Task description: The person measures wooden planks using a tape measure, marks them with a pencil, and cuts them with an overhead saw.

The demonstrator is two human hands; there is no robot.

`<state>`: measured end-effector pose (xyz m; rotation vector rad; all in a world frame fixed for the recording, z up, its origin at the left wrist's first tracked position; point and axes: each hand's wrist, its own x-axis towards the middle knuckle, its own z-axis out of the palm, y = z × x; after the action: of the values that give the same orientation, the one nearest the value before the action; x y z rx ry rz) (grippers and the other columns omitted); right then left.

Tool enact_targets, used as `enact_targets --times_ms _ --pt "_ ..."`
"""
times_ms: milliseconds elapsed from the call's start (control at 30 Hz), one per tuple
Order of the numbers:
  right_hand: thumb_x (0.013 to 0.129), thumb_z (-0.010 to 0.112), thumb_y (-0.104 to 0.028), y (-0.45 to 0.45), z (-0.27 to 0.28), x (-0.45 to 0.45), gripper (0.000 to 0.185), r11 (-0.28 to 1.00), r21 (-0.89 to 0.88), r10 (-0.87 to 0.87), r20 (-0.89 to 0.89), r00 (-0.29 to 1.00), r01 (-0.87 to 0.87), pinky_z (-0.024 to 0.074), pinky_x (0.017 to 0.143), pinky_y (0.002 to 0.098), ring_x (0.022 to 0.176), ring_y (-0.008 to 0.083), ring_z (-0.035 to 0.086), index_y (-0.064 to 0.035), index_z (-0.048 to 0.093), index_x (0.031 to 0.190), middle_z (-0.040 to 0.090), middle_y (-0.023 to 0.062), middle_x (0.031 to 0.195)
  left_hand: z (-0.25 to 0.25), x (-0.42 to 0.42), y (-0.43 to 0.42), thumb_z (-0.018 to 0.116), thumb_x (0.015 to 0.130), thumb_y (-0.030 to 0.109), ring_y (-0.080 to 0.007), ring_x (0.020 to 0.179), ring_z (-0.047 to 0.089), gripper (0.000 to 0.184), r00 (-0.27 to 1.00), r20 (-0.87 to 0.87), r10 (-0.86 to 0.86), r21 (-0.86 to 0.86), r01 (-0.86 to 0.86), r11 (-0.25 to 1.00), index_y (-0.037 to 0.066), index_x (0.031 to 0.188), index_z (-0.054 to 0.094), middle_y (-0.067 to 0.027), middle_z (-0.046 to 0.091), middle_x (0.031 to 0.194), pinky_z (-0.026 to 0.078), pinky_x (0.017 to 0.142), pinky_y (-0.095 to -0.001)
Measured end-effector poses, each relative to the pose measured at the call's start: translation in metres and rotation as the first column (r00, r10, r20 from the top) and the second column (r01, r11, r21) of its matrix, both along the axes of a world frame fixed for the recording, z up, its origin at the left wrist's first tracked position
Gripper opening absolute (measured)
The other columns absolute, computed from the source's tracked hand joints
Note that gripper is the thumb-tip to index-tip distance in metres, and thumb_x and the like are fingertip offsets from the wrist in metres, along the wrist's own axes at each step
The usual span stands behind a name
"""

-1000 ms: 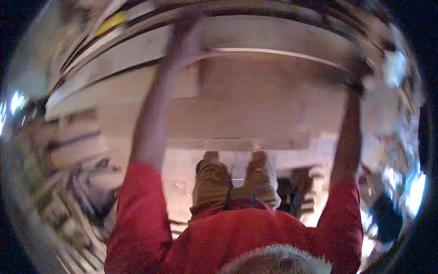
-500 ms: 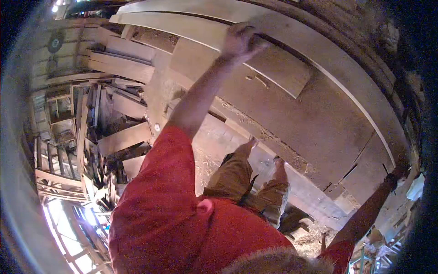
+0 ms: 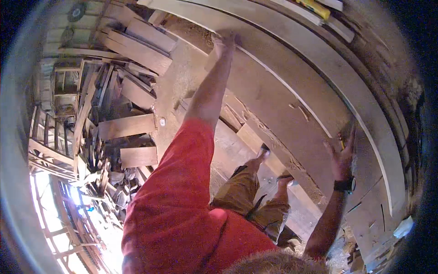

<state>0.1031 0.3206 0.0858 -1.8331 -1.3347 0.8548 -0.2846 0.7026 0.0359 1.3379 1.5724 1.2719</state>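
My left hand [image 3: 222,43] is at the left end of a thin wooden board [image 3: 283,82], its fingers closed at the edge and partly blurred. This board lies along a longer pale plank [image 3: 319,64] on the wood-topped workbench. My right hand [image 3: 341,160], with a dark watch on the wrist, is by the board's right end. Its thumb and fingers are apart, with a thin yellow pencil [image 3: 341,141] between them. A small wood scrap [image 3: 300,110] lies on the bench surface near the board.
A yellow-handled tool [image 3: 315,8] lies beyond the planks. Stacked boards [image 3: 137,52] and leaning offcuts [image 3: 127,127] fill the left side. Shavings [image 3: 278,148] line the bench's near edge, with my feet [image 3: 263,153] just below. A pale crumpled item [image 3: 404,227] is at far right.
My left hand has moved left along the board to its end. My right hand has come in from the far right to the board's right end. The view has shifted.
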Motion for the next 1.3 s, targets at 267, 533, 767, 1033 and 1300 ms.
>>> enact_targets --times_ms 267,533,767,1033,1300 --pt "0.067 0.084 -0.012 0.042 -0.015 -0.024 0.112 0.989 -0.004 -0.146 -0.077 0.986 0.147 0.0397 0.105 0.0405 0.133 0.0306 0.037 -0.0077 0.009 0.150 0.024 0.0186 0.152 -0.010 -0.047 0.070 0.075 0.080 0.029 -0.0178 0.063 0.060 0.026 0.928 0.288 0.237 -0.240 -0.170 0.956 0.006 0.088 0.066 -0.0061 0.065 0.079 0.049 0.050 -0.0340" --pt "0.062 0.084 -0.003 0.032 -0.039 -0.003 0.114 0.995 -0.019 -0.096 0.073 0.993 0.098 0.0361 0.109 0.0390 0.136 0.0287 0.033 -0.0073 0.011 0.150 0.022 0.0137 0.154 -0.014 -0.062 0.068 0.075 0.081 0.019 -0.0185 0.078 0.063 0.031 0.823 0.549 0.144 -0.291 0.027 0.956 0.002 0.104 0.064 -0.0057 0.067 0.090 0.053 0.065 -0.0358" --pt "0.067 0.083 -0.020 -0.044 -0.051 0.041 0.103 0.999 -0.019 0.055 0.298 0.953 -0.051 0.0346 0.107 0.0416 0.132 0.0297 0.037 -0.0093 0.021 0.148 0.032 0.0166 0.146 0.008 -0.051 -0.003 0.074 0.082 0.021 -0.0165 0.083 0.062 0.037 0.898 0.426 0.109 -0.286 0.019 0.958 0.002 0.111 0.061 -0.0052 0.066 0.100 0.053 0.069 -0.0300" --pt "0.075 0.077 -0.038 -0.116 -0.027 0.072 0.078 0.957 0.009 0.216 0.645 0.733 -0.290 0.0395 0.098 0.0413 0.119 0.0296 0.043 -0.0089 0.040 0.137 0.036 0.0141 0.142 -0.001 -0.064 -0.076 0.064 0.087 0.030 -0.0164 0.083 0.062 0.032 0.929 0.245 -0.279 -0.581 0.371 0.725 0.007 0.108 0.061 -0.0056 0.063 0.095 0.054 0.071 -0.0287" --pt "0.096 0.052 -0.031 -0.220 -0.071 0.179 0.037 0.297 0.239 -0.946 -0.060 0.320 0.925 0.0473 0.065 0.0250 0.077 0.0162 0.061 -0.0040 0.060 0.120 0.068 0.0072 0.102 0.093 0.027 -0.093 0.061 0.091 0.041 -0.0101 0.060 0.055 0.037 0.755 -0.203 -0.624 -0.436 0.501 0.748 0.005 0.084 0.063 -0.0028 0.060 0.070 0.044 0.053 -0.0250"
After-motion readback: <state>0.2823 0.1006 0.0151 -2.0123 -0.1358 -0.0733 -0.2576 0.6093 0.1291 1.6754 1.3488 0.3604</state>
